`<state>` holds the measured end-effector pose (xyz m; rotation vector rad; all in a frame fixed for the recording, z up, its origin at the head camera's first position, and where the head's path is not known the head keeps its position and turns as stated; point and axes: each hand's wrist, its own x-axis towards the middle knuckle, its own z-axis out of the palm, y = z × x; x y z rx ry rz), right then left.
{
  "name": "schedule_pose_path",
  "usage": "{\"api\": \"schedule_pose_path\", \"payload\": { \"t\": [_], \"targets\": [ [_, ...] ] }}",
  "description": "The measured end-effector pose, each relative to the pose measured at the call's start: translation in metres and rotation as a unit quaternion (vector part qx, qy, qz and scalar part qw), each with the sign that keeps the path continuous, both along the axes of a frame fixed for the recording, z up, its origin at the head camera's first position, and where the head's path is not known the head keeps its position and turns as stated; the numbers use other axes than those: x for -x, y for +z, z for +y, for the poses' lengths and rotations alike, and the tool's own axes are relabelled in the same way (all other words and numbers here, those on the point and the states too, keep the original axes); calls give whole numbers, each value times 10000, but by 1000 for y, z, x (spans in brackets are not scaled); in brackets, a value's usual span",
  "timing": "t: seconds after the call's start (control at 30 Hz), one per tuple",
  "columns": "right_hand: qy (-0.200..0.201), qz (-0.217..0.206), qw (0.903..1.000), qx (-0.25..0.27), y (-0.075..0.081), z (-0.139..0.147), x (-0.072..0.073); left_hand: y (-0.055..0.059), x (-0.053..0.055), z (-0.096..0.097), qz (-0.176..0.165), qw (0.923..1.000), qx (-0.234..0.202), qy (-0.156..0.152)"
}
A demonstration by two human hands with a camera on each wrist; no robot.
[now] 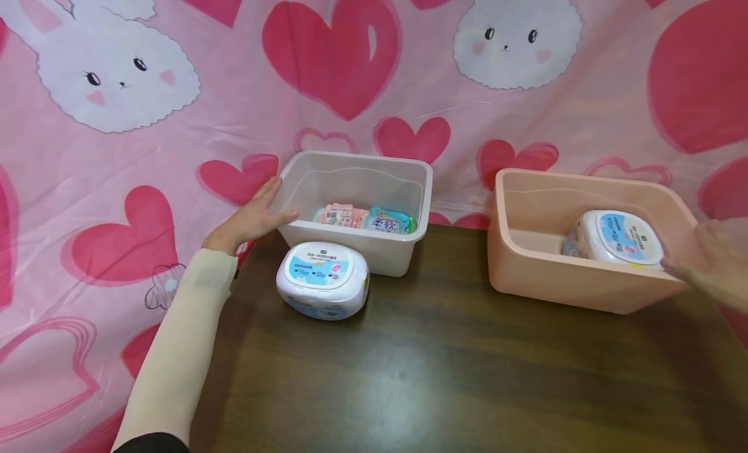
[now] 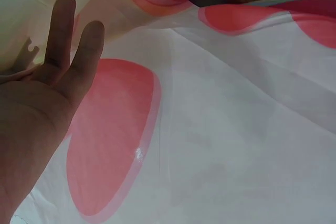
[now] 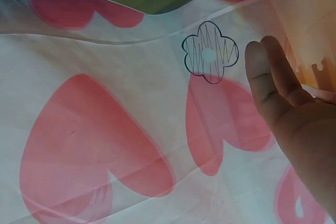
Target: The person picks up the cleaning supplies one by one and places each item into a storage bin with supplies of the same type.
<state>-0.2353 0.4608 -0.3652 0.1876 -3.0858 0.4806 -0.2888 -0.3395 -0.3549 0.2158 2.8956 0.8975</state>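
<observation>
My left hand [image 1: 248, 219] lies at the left side of a white plastic bin [image 1: 356, 235], its thumb over the front left corner of the rim. Two of its fingers [image 2: 62, 35] stretch out straight in the left wrist view. Inside this bin lie a pink packet [image 1: 341, 215] and a blue packet [image 1: 388, 220]. A white oval tub [image 1: 321, 281] with a blue label stands against the bin's front. At the right side of a peach bin [image 1: 561, 281] is my right hand [image 1: 715, 261], its fingers [image 3: 261, 72] straight. Another such tub [image 1: 622, 237] sits tilted inside that bin.
Both bins stand at the back of a dark wooden table [image 1: 409, 362], with a gap between them. Behind them hangs a pink cloth [image 1: 234, 115] printed with hearts and rabbits, which also runs down the left side.
</observation>
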Motion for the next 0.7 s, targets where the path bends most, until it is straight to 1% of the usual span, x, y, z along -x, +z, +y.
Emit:
{"api": "schedule_pose_path", "payload": {
  "t": [0.13, 0.2, 0.23, 0.27, 0.3, 0.33, 0.37, 0.4, 0.43, 0.47, 0.5, 0.53, 0.57, 0.6, 0.63, 0.67, 0.7],
  "targets": [
    [-30, -209, 9998, 44, 1, 0, 0, -3, -3, 1, 51, 9995, -124, 280],
    [-40, -343, 9994, 100, 1, 0, -1, -7, -6, 1, 178, 9987, -200, 423],
    [-36, -389, 9992, 113, 1, -1, -2, -10, -8, 0, 311, 9981, -286, 441],
    [-20, -424, 9990, 112, 1, -1, -2, -14, -11, -1, 445, 9966, -542, 435],
    [1, -443, 9989, 117, 1, -2, -3, -19, -14, -2, 532, 9935, -925, 394],
    [0, -475, 9988, 118, 1, -1, -2, -25, -18, -3, 610, 9874, -1417, 348],
    [8, -515, 9986, 121, 1, -1, -2, -32, -22, -4, 663, 9746, -2120, 273],
    [4, -556, 9984, 135, 1, -1, -2, -40, -27, -5, 661, 9544, -2906, 177],
    [-9, -582, 9982, 128, 1, -2, -2, -48, -33, -6, 619, 9263, -3717, 77],
    [-17, -589, 9982, 143, 2, -2, -2, -57, -40, -5, 557, 8924, -4477, 4],
    [-15, -592, 9981, 175, 2, -2, -2, -65, -47, -4, 499, 8617, -5050, -55],
    [-13, -579, 9981, 212, 2, -2, -2, -73, -55, -1, 489, 8367, -5454, -119],
    [-19, -551, 9982, 256, 3, -3, -3, -81, -62, 1, 441, 8183, -5728, -180],
    [-20, -503, 9983, 309, 4, -3, -3, -87, -69, 5, 431, 8158, -5762, -246],
    [-18, -452, 9984, 346, 4, -3, -4, -93, -74, 9, 473, 8276, -5585, -294],
    [-27, -393, 9986, 363, 4, -2, -5, -98, -79, 14, 544, 8452, -5303, -377],
    [-39, -349, 9986, 396, 4, -1, -6, -100, -82, 19, 617, 8667, -4927, -474]
  ]
}}
